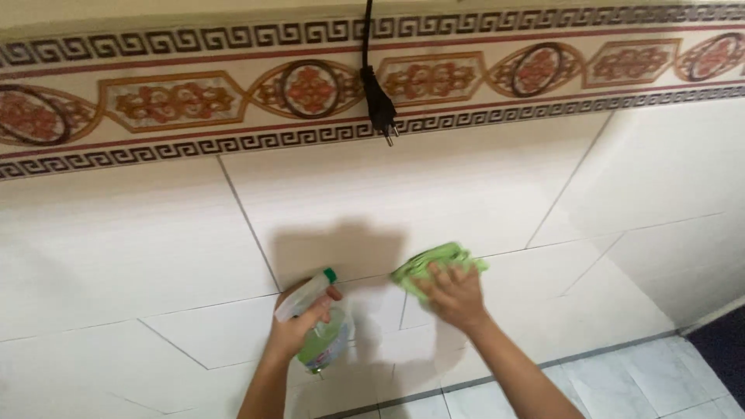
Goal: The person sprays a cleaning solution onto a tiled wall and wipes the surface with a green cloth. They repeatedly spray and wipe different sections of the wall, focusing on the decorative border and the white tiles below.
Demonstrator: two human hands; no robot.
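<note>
Presently, the right hand (458, 299) lies flat, fingers spread, pressing a green cloth (436, 264) against the cream tiled wall (116, 256); the cloth sits just above a horizontal grout line, near the wall's middle. The left hand (299, 326) is closed around a clear spray bottle (322, 334) of green liquid, index finger on the trigger, green-tipped nozzle aimed at the wall, just left of the cloth. Step in hand, by judgement: wiping a tile, sprayer held ready. Next move likely calls for steady pressure and keeping the cloth spread flat. Above: patterned border strip (171, 101) and a dangling black plug (382, 105), unconnected. Lower right edge: pale floor tiles (621, 380).
</note>
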